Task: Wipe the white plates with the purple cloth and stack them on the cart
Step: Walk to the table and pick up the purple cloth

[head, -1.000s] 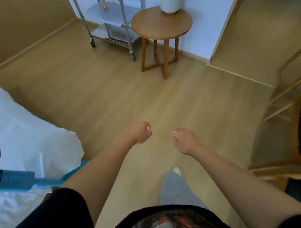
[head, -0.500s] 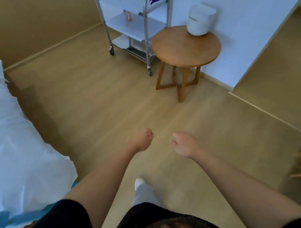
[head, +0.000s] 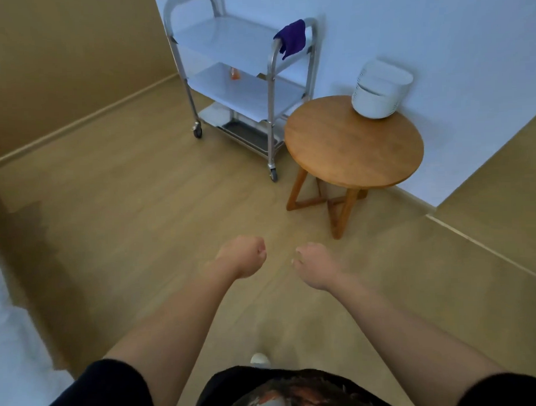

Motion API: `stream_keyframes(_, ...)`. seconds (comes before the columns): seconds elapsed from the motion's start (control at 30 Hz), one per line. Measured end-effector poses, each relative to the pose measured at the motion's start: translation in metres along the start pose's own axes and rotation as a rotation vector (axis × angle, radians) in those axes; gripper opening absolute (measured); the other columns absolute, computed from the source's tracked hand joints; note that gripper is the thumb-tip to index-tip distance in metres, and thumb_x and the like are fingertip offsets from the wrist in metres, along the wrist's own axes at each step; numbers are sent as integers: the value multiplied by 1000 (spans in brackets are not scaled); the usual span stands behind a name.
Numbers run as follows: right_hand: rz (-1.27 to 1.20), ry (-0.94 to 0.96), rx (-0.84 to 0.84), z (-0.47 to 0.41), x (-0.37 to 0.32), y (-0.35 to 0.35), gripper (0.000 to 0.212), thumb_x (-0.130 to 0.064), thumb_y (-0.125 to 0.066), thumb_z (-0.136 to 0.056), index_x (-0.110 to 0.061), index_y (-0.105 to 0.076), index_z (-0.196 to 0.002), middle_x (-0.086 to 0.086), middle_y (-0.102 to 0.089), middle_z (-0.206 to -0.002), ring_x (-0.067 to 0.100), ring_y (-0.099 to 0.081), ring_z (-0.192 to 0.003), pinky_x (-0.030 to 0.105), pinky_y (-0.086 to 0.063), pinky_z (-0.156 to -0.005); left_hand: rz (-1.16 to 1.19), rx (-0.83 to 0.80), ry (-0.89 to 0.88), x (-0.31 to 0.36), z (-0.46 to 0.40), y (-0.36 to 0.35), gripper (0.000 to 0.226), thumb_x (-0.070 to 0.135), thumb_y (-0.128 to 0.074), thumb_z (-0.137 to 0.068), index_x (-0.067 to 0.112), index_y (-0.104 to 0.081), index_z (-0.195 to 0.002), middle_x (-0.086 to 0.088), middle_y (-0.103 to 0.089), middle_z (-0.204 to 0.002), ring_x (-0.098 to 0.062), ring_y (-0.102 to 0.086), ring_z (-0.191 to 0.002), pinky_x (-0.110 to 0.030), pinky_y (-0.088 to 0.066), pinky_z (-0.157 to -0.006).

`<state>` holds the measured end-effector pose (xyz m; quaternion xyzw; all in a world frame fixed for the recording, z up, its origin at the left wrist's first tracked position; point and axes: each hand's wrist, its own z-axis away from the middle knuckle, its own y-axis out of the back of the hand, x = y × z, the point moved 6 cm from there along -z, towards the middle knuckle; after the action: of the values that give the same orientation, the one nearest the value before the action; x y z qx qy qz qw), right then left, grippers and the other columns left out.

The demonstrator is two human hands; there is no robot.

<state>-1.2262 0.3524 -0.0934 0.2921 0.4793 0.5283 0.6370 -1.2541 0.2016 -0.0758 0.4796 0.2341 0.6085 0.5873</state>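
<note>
Hanging over bare floor: both hands are reaching out in front of the person, low in the head view, holding nothing.
Left hand: the left hand point(head: 243, 256) is curling its fingers into a loose fist, empty, knuckles pointing toward 12 o'clock.
Right hand: the right hand point(head: 315, 263) is sitting just beside the left at its 3 o'clock, fingers likewise curling inward and gripping nothing; the two hands are staying apart with a small gap between them.
Cloth: the purple cloth point(head: 291, 37) is draping over the near right handle of the cart, at about 12 o'clock from the hands and well apart from them.
Cart: the cart point(head: 241, 82) is standing on wheels against the white wall, showing three shelves; a small orange thing point(head: 234, 73) is lying on the middle shelf, too blurred to identify.
Plates: a white stack point(head: 378, 91) is resting on the far edge of the round tabletop point(head: 349, 145), touching or nearly touching the wall; whether these are the plates I cannot tell.
Tabletop: it is standing just beside the cart, at 3 o'clock from it and at 1 o'clock from the hands.
Bed: white bedding point(head: 13, 348) is showing at 9 o'clock along the left edge.
Floor: a light shoe tip point(head: 260, 359) is peeking out at 6 o'clock.
</note>
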Motion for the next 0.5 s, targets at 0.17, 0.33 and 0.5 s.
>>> stream_keyframes(0.17, -1, -6, -1, -78, -23, 33, 34, -29, -43, -96, -3, -57, -113, 18, -57, -120, 33, -51, -113, 35, -42, -90, 9, 6, -13, -33, -62, 45, 28, 26, -41, -96, 15, -62, -111, -10, -65, -114, -29, -58, -106, -34, -47, -84)
stream_keyframes(0.33, -40, -15, -28, -160, -26, 60, 27, -27, -43, -96, -4, -56, -103, 18, -57, -115, 33, -52, -111, 35, -41, -88, 35, 12, -14, -61, -135, 81, 28, 26, -40, -96, 15, -61, -111, -9, -64, -116, -29, -57, -107, -32, -45, -82)
stream_keyframes(0.5, -128, -29, -41, -259, -16, 93, 30, -27, -45, -96, -2, -56, -108, 14, -57, -112, 30, -52, -108, 37, -44, -88, 48, 20, -22, -76, -229, 125, 26, 24, -40, -95, 13, -62, -104, -10, -66, -111, -30, -58, -102, -34, -47, -82)
